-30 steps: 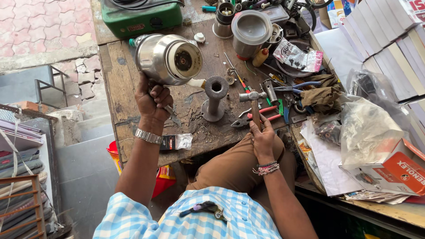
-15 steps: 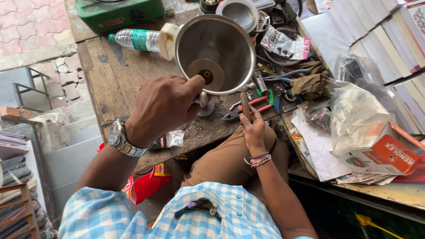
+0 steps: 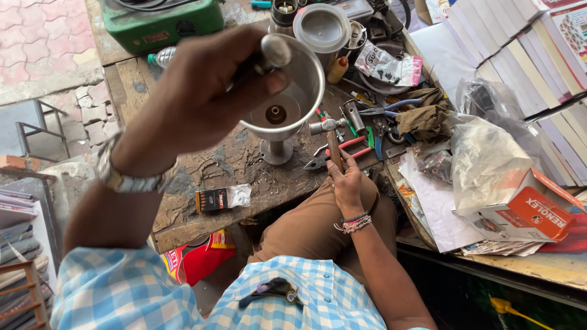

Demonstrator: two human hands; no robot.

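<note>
the left hand point(image 3: 202, 91) is raised high over the worn wooden surface point(image 3: 244, 171), its grip clamped on the round shiny steel jar point(image 3: 287, 91), open mouth upward; the right hand point(image 3: 345, 183) rests low, fingers closed round the wooden-handled hammer point(image 3: 330, 137) lying on the surface.

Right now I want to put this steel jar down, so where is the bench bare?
Bare wood lies around the small packet, between the metal stand and the bench's front edge. Crowded: the tool pile by the right hand, and the rear.
</note>
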